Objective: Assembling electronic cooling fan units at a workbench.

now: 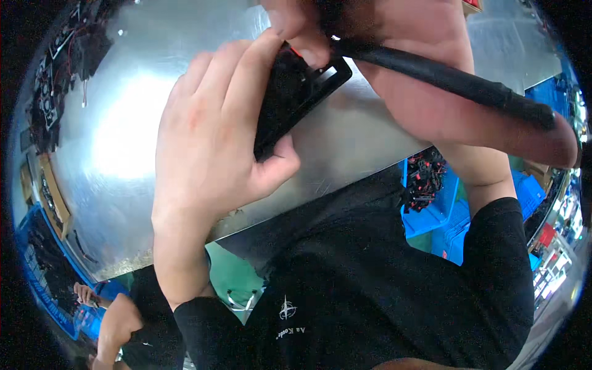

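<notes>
My left hand is closed on a black plastic casing, its fingers across the left side and its thumb at the near edge. The casing is tilted over the metal tabletop, and something small and red shows at its far end. Above and to the right, my right hand is wrapped round a slim black rod-shaped tool, which slants down to the right across the palm. Its fingertips press at the casing's far end. The tool's tip is hidden there, so its exact kind does not show.
Black parts and wires lie along the table's left side, near a cardboard box and a blue crate. A co-worker's arm shows at lower left. Below the table's right edge stands a blue bin of red-and-black parts.
</notes>
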{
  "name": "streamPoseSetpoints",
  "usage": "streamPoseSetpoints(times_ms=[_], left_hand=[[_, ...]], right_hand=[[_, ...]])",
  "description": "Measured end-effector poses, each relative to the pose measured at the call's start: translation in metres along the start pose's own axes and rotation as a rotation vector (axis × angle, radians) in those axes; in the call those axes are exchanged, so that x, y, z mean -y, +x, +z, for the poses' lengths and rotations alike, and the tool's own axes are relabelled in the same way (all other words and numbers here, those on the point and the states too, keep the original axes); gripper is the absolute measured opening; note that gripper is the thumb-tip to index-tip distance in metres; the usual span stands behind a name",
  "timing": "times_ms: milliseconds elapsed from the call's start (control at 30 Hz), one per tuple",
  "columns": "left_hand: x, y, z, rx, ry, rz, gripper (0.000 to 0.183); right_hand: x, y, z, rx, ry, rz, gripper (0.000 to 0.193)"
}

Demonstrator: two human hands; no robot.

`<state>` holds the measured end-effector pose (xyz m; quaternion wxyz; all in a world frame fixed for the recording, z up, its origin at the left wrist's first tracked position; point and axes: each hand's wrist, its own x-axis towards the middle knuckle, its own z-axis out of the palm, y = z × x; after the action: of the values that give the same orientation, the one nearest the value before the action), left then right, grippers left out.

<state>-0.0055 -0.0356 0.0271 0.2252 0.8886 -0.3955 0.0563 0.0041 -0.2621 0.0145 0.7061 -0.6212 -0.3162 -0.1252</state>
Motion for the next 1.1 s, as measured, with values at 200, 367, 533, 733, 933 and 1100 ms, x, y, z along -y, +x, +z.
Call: streamPoseSetpoints(times_ms=[200,367,533,733,933,1100], left_hand=[[0.004,0.0,-0.001,0.029,-0.05,-0.01,0.065],[0.008,-0.003,-0.001,0.019,-0.056,0.025,0.059],[-0.004,0.007,-0.008,0.017,-0.059,0.03,0.056],[-0.017,0.009,-0.005,0.031,0.02,0.074,0.053],[-0.004,0.005,0.004,0.053,-0.027,0.044,0.061],[-0.003,0.004,0.003,0.038,-0.064,0.024,0.073]], right_hand=[[-0.009,-0.016,-0.012,0.194,-0.406,-0.136,0.035],[-0.01,-0.002,0.005,0.172,-0.285,-0.106,0.042],[-0.011,0.007,0.012,0.122,-0.174,-0.062,0.052],[0.001,0.006,0.017,0.033,-0.046,-0.013,0.067],[-0.004,0.015,0.0,-0.072,0.065,0.022,0.082],[0.007,0.018,0.002,-0.136,0.183,0.047,0.096]])
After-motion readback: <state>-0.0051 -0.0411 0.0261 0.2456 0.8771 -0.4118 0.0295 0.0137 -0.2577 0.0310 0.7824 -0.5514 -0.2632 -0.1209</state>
